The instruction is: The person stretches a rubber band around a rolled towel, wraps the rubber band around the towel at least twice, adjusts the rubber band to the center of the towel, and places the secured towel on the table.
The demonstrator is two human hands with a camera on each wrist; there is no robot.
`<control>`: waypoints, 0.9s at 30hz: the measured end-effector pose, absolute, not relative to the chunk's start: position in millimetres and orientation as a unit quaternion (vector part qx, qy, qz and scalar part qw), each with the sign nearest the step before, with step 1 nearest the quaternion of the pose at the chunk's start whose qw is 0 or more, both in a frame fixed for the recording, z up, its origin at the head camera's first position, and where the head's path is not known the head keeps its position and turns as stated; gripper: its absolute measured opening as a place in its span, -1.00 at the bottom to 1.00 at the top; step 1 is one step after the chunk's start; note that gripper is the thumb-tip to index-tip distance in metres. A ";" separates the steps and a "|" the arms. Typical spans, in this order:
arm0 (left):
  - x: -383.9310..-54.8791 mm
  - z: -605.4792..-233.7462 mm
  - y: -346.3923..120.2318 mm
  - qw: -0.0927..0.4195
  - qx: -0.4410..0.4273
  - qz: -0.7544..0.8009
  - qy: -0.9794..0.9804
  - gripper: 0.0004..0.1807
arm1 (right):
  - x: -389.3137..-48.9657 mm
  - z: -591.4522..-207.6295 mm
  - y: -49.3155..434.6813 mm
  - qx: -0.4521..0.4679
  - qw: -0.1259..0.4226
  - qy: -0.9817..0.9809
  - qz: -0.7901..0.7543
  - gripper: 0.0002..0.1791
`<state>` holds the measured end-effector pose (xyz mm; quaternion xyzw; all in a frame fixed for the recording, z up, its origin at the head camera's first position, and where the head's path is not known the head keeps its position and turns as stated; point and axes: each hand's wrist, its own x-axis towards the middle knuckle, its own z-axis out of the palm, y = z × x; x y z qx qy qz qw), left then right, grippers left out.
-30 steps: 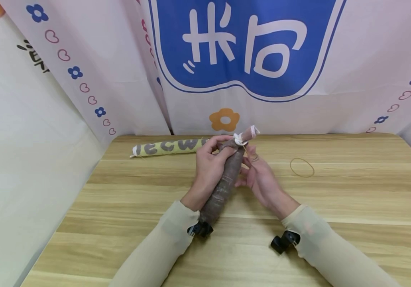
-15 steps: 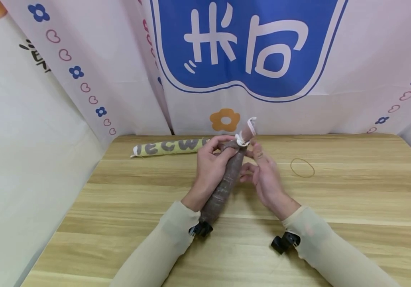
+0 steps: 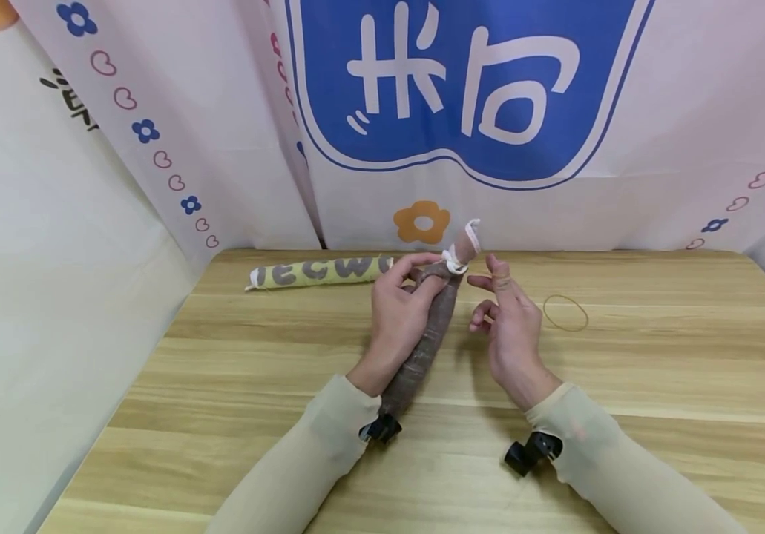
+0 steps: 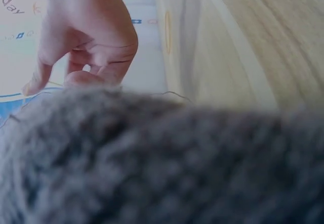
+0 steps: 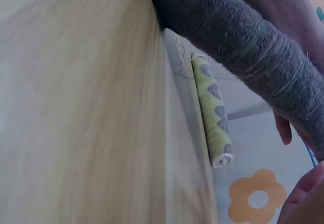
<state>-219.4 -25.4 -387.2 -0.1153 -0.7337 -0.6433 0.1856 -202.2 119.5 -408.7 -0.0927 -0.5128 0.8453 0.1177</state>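
Note:
In the head view my left hand grips a rolled grey-brown towel near its upper end, thumb across the front. The roll slants up from my left wrist, and a white gathered band with a pinkish, white-edged end sticks out past the fingers. My right hand is just right of that end, apart from the roll, its fingers loosely bent. A thin yellowish loop shows around one of its digits. The left wrist view has the fuzzy towel up close, with the right hand beyond it.
A second rolled towel, yellow with grey letters, lies at the back left of the wooden table. A loose rubber band lies right of my right hand. A printed curtain hangs behind the table's far edge.
My right hand has drawn away from the towel's tied end to the right. That end has tipped more upright, while my left hand keeps its grip.

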 end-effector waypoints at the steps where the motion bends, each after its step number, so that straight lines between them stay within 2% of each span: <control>1: -219.6 -387.3 -25.6 0.190 -0.114 -0.641 -0.735 -0.75 | -201.8 -408.6 119.1 -0.084 0.121 -0.514 0.845 -0.40; 8: -221.3 -385.9 -26.9 0.204 -0.101 -0.633 -0.740 -0.77 | -199.2 -407.3 115.9 -0.013 0.152 -0.528 0.836 -0.41; 13: -220.5 -384.5 -27.3 0.202 -0.095 -0.640 -0.736 -0.75 | -196.2 -408.1 114.8 0.001 0.097 -0.538 0.838 -0.19; 18: -219.1 -383.6 -27.5 0.207 -0.102 -0.636 -0.736 -0.75 | -194.5 -406.9 114.1 0.012 0.042 -0.546 0.837 -0.14; 21: -219.2 -383.6 -28.0 0.212 -0.106 -0.628 -0.741 -0.76 | -193.7 -406.3 113.6 0.028 0.036 -0.552 0.833 -0.07; 27: -218.5 -381.9 -29.8 0.240 -0.128 -0.581 -0.767 -0.78 | -192.4 -404.4 113.8 0.060 0.057 -0.570 0.818 0.14</control>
